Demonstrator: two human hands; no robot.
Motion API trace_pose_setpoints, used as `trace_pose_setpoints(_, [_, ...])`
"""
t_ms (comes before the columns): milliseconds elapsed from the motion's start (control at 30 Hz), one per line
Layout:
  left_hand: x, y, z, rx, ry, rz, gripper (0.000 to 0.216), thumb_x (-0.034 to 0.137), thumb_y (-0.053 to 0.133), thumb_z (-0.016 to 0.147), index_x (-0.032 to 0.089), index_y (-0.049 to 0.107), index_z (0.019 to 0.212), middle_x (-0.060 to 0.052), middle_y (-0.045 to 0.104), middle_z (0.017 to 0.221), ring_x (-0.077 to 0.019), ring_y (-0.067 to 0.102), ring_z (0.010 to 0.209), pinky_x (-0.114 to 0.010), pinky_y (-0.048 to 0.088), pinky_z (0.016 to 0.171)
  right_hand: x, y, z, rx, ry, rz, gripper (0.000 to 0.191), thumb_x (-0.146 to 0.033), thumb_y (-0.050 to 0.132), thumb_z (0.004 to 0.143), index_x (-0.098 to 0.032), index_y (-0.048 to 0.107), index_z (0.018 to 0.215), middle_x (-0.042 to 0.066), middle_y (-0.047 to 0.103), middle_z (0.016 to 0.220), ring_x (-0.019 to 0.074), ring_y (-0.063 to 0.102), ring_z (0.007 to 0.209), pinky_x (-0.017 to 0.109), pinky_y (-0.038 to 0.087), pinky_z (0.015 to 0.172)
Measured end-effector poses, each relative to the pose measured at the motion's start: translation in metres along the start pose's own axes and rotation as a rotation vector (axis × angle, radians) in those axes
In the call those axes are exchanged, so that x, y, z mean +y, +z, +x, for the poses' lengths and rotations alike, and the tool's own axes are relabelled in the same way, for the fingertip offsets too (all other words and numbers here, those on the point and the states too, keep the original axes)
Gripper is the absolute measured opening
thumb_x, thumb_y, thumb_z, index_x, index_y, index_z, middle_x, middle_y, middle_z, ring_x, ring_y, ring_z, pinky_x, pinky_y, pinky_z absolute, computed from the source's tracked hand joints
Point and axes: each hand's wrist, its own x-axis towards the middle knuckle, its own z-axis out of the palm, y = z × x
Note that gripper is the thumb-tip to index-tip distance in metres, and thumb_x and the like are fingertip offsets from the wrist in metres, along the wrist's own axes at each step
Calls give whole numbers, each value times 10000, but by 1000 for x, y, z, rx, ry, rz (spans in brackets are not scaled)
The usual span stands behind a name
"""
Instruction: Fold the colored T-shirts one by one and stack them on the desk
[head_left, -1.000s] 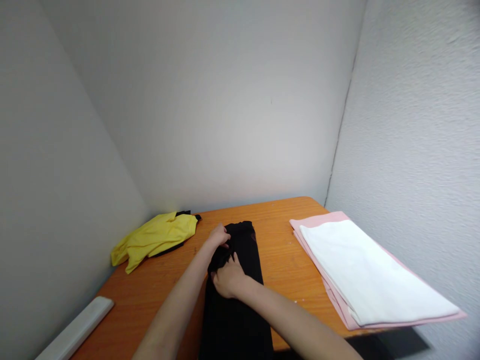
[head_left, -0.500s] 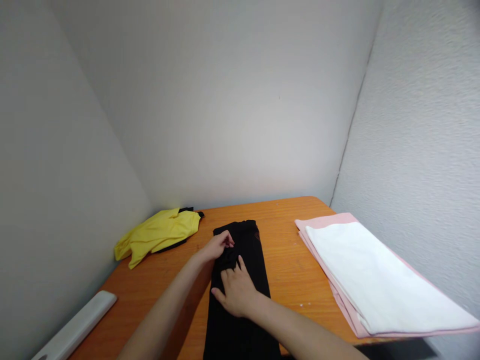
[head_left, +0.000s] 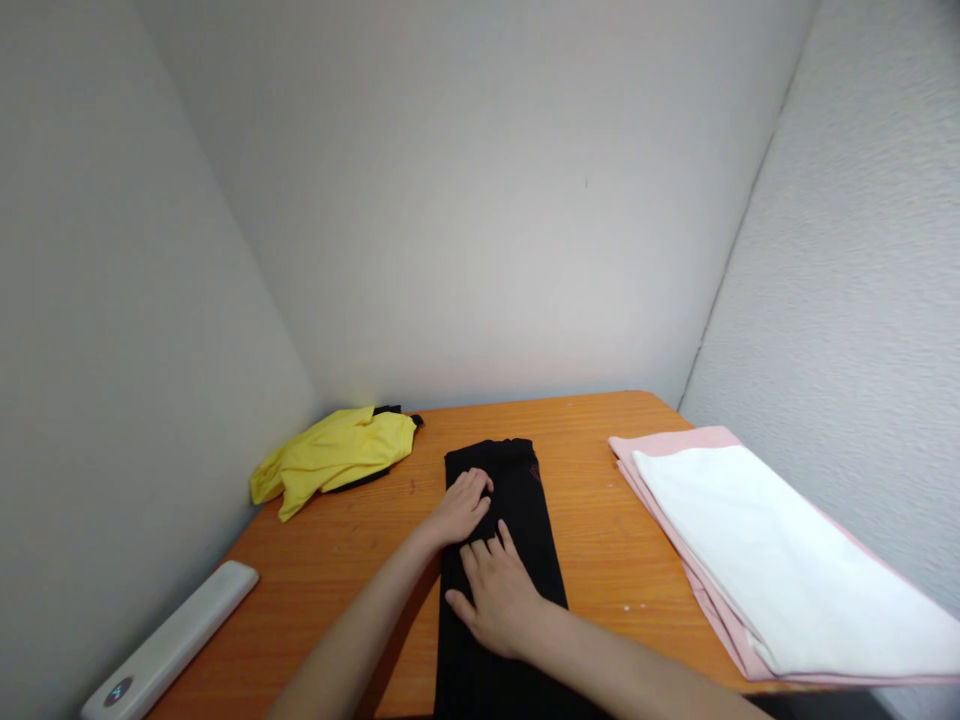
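Observation:
Black trousers [head_left: 517,500], folded into a long narrow strip, lie on the orange wooden table with the gathered waistband at the far end. A small reddish mark shows near their upper right edge. My left hand [head_left: 465,506] rests palm down on the upper part of the cloth, its fingers slightly bent and nothing seen in them. Just nearer to me, my right hand [head_left: 496,595] presses flat on the trousers with fingers and thumb spread. The lower end of the trousers runs out of view at the bottom.
A crumpled yellow garment [head_left: 345,448] with black parts lies at the back left. Folded white cloth [head_left: 772,550] sits on pink cloth [head_left: 694,438] at the right. A long white device [head_left: 176,635] stands along the left edge. Walls enclose the table [head_left: 585,415].
My left hand has come down from a raised, curled pose over bunched cloth to lie on the trousers, which look smoother there. The whole view has shifted slightly, moving things rightward.

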Motion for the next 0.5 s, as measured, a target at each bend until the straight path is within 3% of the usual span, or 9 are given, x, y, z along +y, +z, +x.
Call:
trace_pose_setpoints(267, [-5,0,7,-20,-4,-104,171,189,436,881,199,556,1002,-68,562,1106,-212,502,1071,-396,365,1045,-2,2,-24,-5,-8,79,723,-582,275,964,-101,292,1504,160,281,1532,376,224,1404,565,35,1165])
trace_pose_setpoints(367, [-10,-11,3,-27,4,-194,260,142,364,898,197,588,1017,-70,605,1147,-173,538,1114,-328,393,1042,6,-2,-30,-15,-77,132,678,-566,357,955,-155,327,1494,118,272,1544,335,221,1415,528,74,1177])
trace_pose_setpoints(500, [-13,-33,-21,19,24,-266,364,63,367,837,201,610,1071,-68,596,1267,-175,512,1221,-350,361,1093,25,-12,-46,68,-76,229,468,-410,438,951,-209,494,1370,82,428,1460,246,355,1359,428,282,1142])
